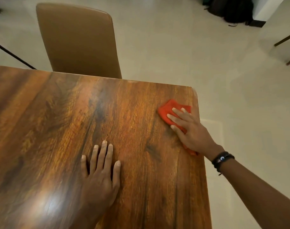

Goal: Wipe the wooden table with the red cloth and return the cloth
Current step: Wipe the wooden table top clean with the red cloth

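Observation:
The wooden table (61, 123) fills the lower left, its far right corner rounded. A red cloth (167, 111) lies flat near that corner, close to the right edge. My right hand (190, 129) presses down on the cloth with straight, spread fingers, and a strip of red shows under the heel of the palm. A dark bracelet circles that wrist. My left hand (101, 176) rests flat on the bare wood near the middle, fingers straight, holding nothing.
A tan padded chair (78, 40) stands pushed against the table's far edge. Pale tiled floor (223, 80) lies beyond the right edge. Dark bags (231, 9) sit at the far wall, and thin furniture legs (286, 38) show at the right.

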{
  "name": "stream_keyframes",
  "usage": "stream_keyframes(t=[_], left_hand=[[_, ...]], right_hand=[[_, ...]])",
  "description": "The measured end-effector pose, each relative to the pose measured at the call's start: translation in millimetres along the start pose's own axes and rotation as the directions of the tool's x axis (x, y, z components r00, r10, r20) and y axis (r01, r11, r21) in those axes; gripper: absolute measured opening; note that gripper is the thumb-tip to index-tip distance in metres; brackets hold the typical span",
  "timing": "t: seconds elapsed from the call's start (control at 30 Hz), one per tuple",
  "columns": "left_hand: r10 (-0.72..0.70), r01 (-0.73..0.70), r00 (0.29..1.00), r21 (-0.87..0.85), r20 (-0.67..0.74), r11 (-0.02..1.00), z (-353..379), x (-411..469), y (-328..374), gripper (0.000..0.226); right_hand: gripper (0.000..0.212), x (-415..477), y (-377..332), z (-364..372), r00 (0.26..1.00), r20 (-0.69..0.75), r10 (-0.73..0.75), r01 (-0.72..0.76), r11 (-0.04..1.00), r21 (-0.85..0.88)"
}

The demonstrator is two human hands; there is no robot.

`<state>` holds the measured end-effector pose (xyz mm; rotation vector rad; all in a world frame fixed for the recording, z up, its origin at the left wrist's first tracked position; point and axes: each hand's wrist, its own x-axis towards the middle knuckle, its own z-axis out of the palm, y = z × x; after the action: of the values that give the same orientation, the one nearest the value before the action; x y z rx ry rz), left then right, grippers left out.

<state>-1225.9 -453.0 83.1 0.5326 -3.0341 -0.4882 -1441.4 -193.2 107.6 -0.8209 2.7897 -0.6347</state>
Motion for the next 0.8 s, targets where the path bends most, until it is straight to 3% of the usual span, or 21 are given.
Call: stream_keyframes(t=[0.13,0.23,0.43,0.53,0.63,0.7,0.8], left_hand=[[-0.008,0.008,1.0,0.0,-0.003,1.0,1.7,0.9,0.4,0.062],[-0.01,0.01,1.0,0.008,-0.015,1.0,2.2,1.8,0.9,0.062],[0.003,-0.002,0.998,0.007,-0.07,1.0,2.4,-0.5,1.6,0.063],[0.019,-0.02,0.991,-0.009,-0.13,1.0,1.0,-2.4,2.0,0.065],[0.031,-0.035,0.986,-0.023,-0.163,0.999,1.2,-5.0,1.7,0.065],[0.037,-0.041,0.986,-0.025,-0.164,0.999,0.2,-5.9,3.1,0.067],[0.039,-0.046,0.99,-0.048,-0.138,0.998,-2.0,-2.9,5.1,0.068]], right_hand=[[0.046,59.5,-0.3,-5.1,0.98,-0.143,0.135,-0.143,0.989,-0.042],[0.047,112.8,-28.5,8.3,0.975,-0.115,0.188,-0.194,0.98,-0.044],[0.048,116.6,-132.8,59.3,0.996,0.042,-0.085,0.089,0.99,-0.11],[0.046,65.0,-167.7,74.8,0.961,0.123,-0.248,0.255,0.966,-0.041],[0.046,3.9,-156.5,69.7,0.914,0.18,-0.365,0.373,0.928,-0.014],[0.045,-24.3,-117.6,51.2,0.923,0.18,-0.34,0.346,0.938,-0.003],[0.047,-27.3,-44.1,16.6,0.993,0.071,-0.089,0.091,0.996,-0.023]])
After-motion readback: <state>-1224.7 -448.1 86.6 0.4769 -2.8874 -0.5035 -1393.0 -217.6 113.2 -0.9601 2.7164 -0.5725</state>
